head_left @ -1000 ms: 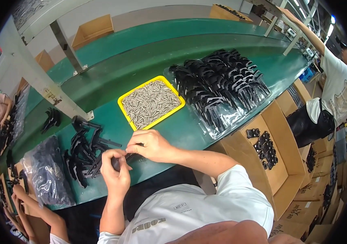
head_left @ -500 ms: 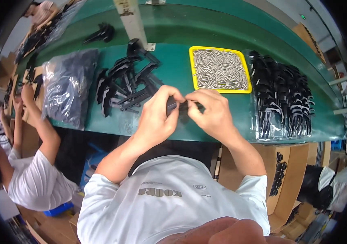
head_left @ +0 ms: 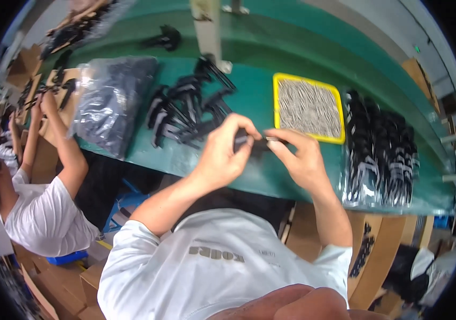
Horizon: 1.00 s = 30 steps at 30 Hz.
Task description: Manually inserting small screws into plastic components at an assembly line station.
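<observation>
Above the green table my left hand [head_left: 222, 152] is closed around a small dark plastic part [head_left: 242, 140], mostly covered by the fingers. Just right of it, my right hand [head_left: 303, 157] pinches a small silver metal pin [head_left: 270, 138] between thumb and forefinger. The fingertips of both hands nearly meet at the dark part; blur hides whether the pin touches it. Beyond my right hand lies a yellow-rimmed tray [head_left: 277, 104] full of similar metal pins [head_left: 309, 106]. A loose pile of black plastic parts [head_left: 185, 109] sits beyond my left hand.
A clear bag of dark parts [head_left: 113, 106] lies left on the table. Bagged black parts [head_left: 380, 154] are stacked at the right. A pale metal post [head_left: 206, 32] rises at the back. Another person [head_left: 46, 208] works at the left. Cardboard boxes [head_left: 380, 250] stand below the table.
The whole view has swung, so the table's things appear farther right and mostly lower. My right fingers have tilted, and a silver pin now shows at their tips. My left hand keeps its hold.
</observation>
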### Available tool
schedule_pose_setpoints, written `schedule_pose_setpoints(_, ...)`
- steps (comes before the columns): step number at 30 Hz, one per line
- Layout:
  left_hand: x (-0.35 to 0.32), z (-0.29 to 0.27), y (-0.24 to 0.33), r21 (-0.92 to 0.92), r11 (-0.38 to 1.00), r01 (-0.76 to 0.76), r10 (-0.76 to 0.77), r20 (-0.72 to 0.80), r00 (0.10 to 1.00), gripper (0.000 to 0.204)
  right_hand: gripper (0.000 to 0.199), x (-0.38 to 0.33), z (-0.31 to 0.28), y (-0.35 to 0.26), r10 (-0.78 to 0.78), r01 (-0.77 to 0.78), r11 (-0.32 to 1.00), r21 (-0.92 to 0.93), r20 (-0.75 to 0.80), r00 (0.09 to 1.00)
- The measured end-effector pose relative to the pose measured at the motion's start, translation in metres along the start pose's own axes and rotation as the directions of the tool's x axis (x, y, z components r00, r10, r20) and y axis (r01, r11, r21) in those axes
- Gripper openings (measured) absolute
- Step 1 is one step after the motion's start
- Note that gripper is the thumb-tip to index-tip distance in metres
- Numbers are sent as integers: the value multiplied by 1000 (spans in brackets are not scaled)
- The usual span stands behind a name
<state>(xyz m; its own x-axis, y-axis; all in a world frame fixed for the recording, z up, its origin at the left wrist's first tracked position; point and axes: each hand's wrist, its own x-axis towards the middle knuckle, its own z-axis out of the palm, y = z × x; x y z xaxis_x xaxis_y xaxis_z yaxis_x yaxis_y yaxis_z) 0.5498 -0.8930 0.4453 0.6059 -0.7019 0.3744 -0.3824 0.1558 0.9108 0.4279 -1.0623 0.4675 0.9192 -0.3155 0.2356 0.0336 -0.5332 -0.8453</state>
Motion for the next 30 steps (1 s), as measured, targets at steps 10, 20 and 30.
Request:
schedule_pose_setpoints(10, 4, -10, -16, -5, 987, 160, -160, -18, 987, 30, 14, 35, -23, 90, -218, 30, 602, -798, -128, 967)
schedule_pose_setpoints(20, 11, -23, -11, 23, 971, 238, -236, -64, 970, 32, 9, 44, -40, 97, -164, -48, 710, -702, -231, 959)
schedule_pose_setpoints(30, 12, -4, -19, -310, 930, 199, -249, -132, 960, 21, 17, 1, 17, 18, 300, -210, 899, 385, -191, 935)
